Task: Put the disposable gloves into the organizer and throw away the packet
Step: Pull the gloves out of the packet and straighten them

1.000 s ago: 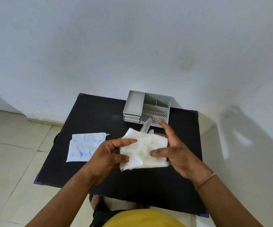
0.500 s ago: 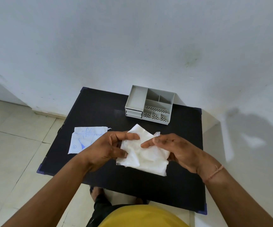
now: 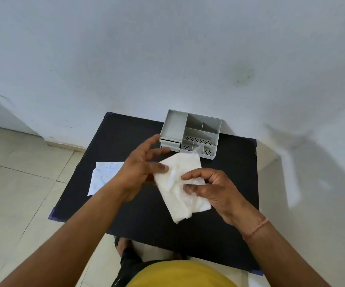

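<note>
A person seated at a small black table (image 3: 225, 206) holds a folded stack of white, translucent disposable gloves (image 3: 180, 183) above the tabletop, between both hands. The right hand (image 3: 213, 189) pinches the stack's right edge, the thumb lying on top and the curled fingers (image 3: 190, 190) wrapped beneath and partly visible through the thin plastic. The left hand (image 3: 140, 170) meets the stack's left edge with a fingertip resting on its upper face near the middle, while its other fingers are spread wide and raised, gripping nothing firmly; whether the thumb presses the stack from below cannot be told. The stack tilts, its far corner pointing toward the grey organizer (image 3: 190, 133), which stands at the table's far edge near the wall with its compartments showing no gloves inside. A loose tip of glove plastic rises in front of the organizer's perforated front sections. The flattened white packet (image 3: 103, 177), printed in blue, lies on the table's left edge, partly overhanging it and partly hidden by the left forearm. Compared with half a second ago, the left hand has opened from a closed pinch to splayed fingers, the right hand has shifted lower on the stack and the stack has turned so that it now runs diagonally from the organizer toward the person. The packet and organizer remain where they were.
</note>
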Tool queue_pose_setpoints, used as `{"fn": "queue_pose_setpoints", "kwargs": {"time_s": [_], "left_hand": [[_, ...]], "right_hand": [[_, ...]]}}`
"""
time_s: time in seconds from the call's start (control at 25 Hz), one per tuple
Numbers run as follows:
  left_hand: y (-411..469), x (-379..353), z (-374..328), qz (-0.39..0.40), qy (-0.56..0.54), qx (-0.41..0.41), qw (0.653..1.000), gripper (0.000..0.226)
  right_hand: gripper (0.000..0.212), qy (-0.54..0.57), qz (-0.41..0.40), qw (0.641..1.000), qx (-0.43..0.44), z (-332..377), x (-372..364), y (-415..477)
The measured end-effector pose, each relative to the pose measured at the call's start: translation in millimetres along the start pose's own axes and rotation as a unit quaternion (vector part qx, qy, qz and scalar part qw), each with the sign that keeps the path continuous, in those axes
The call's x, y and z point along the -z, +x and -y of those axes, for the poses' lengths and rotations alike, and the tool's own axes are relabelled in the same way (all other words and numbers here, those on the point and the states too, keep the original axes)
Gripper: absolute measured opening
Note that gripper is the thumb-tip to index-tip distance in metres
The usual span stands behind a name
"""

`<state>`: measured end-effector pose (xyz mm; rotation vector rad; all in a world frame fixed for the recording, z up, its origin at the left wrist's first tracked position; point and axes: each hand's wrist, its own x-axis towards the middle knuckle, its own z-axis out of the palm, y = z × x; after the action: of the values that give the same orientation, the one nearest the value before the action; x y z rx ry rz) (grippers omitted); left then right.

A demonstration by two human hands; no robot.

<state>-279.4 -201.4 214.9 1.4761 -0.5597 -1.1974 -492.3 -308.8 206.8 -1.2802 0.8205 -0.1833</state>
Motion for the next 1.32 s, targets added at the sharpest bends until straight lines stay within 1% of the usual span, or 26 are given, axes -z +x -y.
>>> {"fn": "queue_pose_setpoints", "kwargs": {"time_s": [0.04,0.08,0.12,0.2,0.28,0.32,0.4,0.44,0.48,0.52,0.56,0.6,0.64,0.68,0.76,0.8,0.84,0.96,1.0,1.08,1.16,1.24,1.32], "left_hand": [[-3,-8,6,-0.024,-0.091,0.020,0.995,0.060],[-7,-17,13,-0.015,-0.165,0.057,0.985,0.041],[-11,-25,21,0.003,-0.204,0.095,0.974,0.032],[-15,-34,37,0.008,-0.214,0.152,0.965,0.034],[-12,-34,43,-0.010,-0.194,0.149,0.970,0.036],[-11,-33,42,-0.020,-0.189,0.143,0.971,0.035],[-8,-28,39,-0.034,-0.202,0.130,0.970,0.034],[-7,-25,38,-0.032,-0.210,0.125,0.969,0.036],[-7,-23,37,-0.030,-0.218,0.122,0.968,0.040],[-6,-20,38,-0.026,-0.224,0.119,0.967,0.043],[-5,-19,37,-0.024,-0.228,0.118,0.966,0.045],[-4,-19,38,-0.023,-0.230,0.117,0.966,0.044],[-3,-19,38,-0.024,-0.231,0.118,0.966,0.043],[-3,-19,40,-0.023,-0.227,0.119,0.966,0.039],[-2,-23,42,-0.015,-0.196,0.122,0.973,0.031],[-1,-24,43,-0.015,-0.176,0.124,0.976,0.028],[0,-24,45,-0.017,-0.163,0.128,0.978,0.027],[1,-28,48,-0.035,-0.155,0.138,0.978,0.024],[1,-30,48,-0.039,-0.156,0.135,0.978,0.024],[-2,-36,50,-0.048,-0.156,0.129,0.978,0.023],[-3,-42,54,-0.064,-0.151,0.128,0.978,0.022],[-3,-44,57,-0.073,-0.145,0.130,0.978,0.024],[-4,-41,57,-0.056,-0.147,0.129,0.979,0.028]], "right_hand": [[0.025,0.046,-0.028,0.998,0.011,-5,-3,1],[0.025,0.077,-0.053,0.995,0.020,-10,-7,3],[0.026,0.089,-0.073,0.993,0.028,-13,-12,5],[0.029,0.053,-0.096,0.993,0.043,-18,-20,7],[0.039,-0.023,-0.096,0.993,0.062,-21,-22,9],[0.048,-0.040,-0.096,0.992,0.069,-22,-20,9],[0.068,-0.030,-0.109,0.991,0.076,-23,-15,12],[0.072,0.010,-0.120,0.990,0.071,-22,-12,14],[0.069,0.083,-0.128,0.987,0.053,-20,-9,16],[0.060,0.183,-0.124,0.975,0.018,-17,-6,20],[0.052,0.292,-0.107,0.950,-0.031,-15,-2,25],[0.051,0.378,-0.077,0.919,-0.083,-12,-1,27],[0.055,0.417,-0.042,0.900,-0.122,-11,0,31],[0.062,0.418,-0.010,0.898,-0.140,-13,0,36],[0.068,0.388,0.036,0.910,-0.146,-11,-5,44],[0.066,0.375,0.044,0.915,-0.143,-9,-9,46],[0.059,0.354,0.028,0.925,-0.137,-7,-15,46],[0.032,0.239,-0.092,0.961,-0.101,-10,-26,49],[0.026,0.192,-0.117,0.971,-0.078,-11,-30,49],[0.023,0.106,-0.156,0.981,-0.044,-16,-40,51],[0.022,0.023,-0.196,0.980,-0.025,-20,-46,52],[0.024,-0.053,-0.214,0.975,-0.007,-22,-46,52],[0.026,-0.086,-0.219,0.972,0.008,-26,-42,52]]}}
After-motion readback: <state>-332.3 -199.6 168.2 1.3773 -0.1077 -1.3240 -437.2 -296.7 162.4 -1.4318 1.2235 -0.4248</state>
